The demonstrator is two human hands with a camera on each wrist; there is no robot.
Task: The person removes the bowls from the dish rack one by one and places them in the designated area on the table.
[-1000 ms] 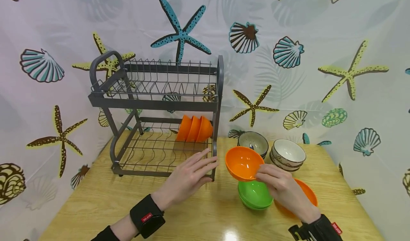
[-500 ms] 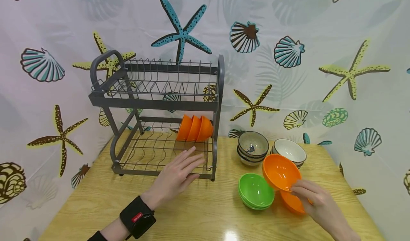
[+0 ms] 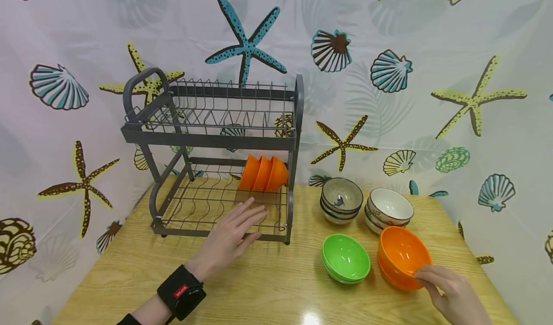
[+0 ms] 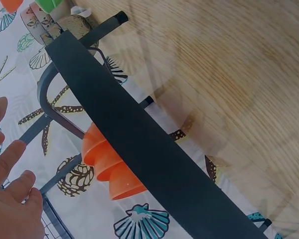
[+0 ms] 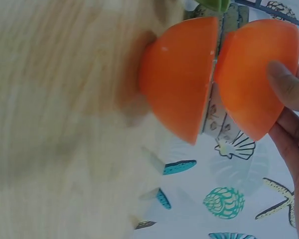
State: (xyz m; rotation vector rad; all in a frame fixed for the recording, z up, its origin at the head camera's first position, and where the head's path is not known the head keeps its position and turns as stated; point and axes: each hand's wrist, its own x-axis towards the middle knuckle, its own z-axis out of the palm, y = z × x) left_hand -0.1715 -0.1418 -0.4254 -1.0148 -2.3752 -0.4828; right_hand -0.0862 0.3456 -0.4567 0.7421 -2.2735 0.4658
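My right hand (image 3: 451,294) pinches the rim of an orange bowl (image 3: 406,250) at the right of the head view. Directly below it, a second orange bowl (image 5: 182,79) stands upright on the table. The right wrist view shows a narrow gap between the two, and the thumb lies on the held bowl's outside. In front of the dish rack (image 3: 207,142), my left hand (image 3: 229,241) hovers with fingers extended, holding nothing. Three orange bowls (image 3: 264,174) stand on edge at the right end of the rack's lower tier.
Left of the held bowl are nested green bowls (image 3: 345,258). Behind stand a stack of grey-rimmed bowls (image 3: 341,198) and a stack of white patterned bowls (image 3: 390,207). A patterned cloth (image 3: 414,42) hangs behind the wooden table (image 3: 259,291).
My right hand has carried the orange bowl rightward and down, from above the green bowls to over the other orange bowl. My left hand has drawn back a little to the left.
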